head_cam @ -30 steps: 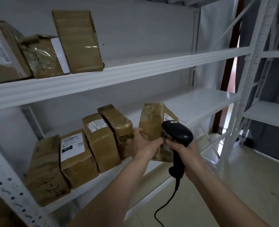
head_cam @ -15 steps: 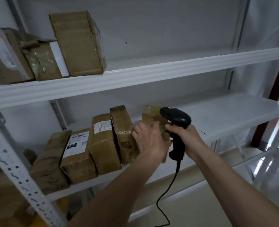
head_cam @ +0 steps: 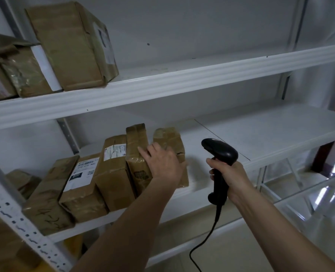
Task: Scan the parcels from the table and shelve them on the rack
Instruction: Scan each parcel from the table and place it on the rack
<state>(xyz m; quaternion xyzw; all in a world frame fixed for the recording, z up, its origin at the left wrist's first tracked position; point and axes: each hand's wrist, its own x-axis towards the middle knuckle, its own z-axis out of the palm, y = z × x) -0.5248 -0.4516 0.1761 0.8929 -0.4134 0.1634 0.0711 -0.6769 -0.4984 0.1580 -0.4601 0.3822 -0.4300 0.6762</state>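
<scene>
- Head view, against the earlier frames: the newest parcel (head_cam: 169, 142), held off the shelf a second ago, is now stood on the middle shelf (head_cam: 241, 134) at the right end of the row; the left hand (head_cam: 162, 163) has been flattened against it rather than wrapped round it; the scanner (head_cam: 220, 163) has been drawn off to the right, apart from the parcel.
- The newest parcel is seen as a brown paper-wrapped box under glossy tape, standing upright; a small tear shows on its right face; its lower part is hidden behind the left hand.
- It is placed just beside the taped parcel (head_cam: 136, 154) to its left; further left stand a labelled parcel (head_cam: 113, 169), a parcel with a black-and-white label (head_cam: 80, 183) and a leaning parcel (head_cam: 48, 193).
- Left grip: fingers are held straight and spread, laid across the fronts of the newest parcel and the taped parcel; nothing is clasped.
- Right grip: the right hand (head_cam: 229, 177) is wrapped round the black scanner handle, head pointed up and left, its cable (head_cam: 207, 238) hanging down; it is kept clear of the newest parcel, to that parcel's right.
- On the upper shelf (head_cam: 182, 79) three more brown parcels are stood at the left, the large box (head_cam: 70, 46) being the rightmost.
</scene>
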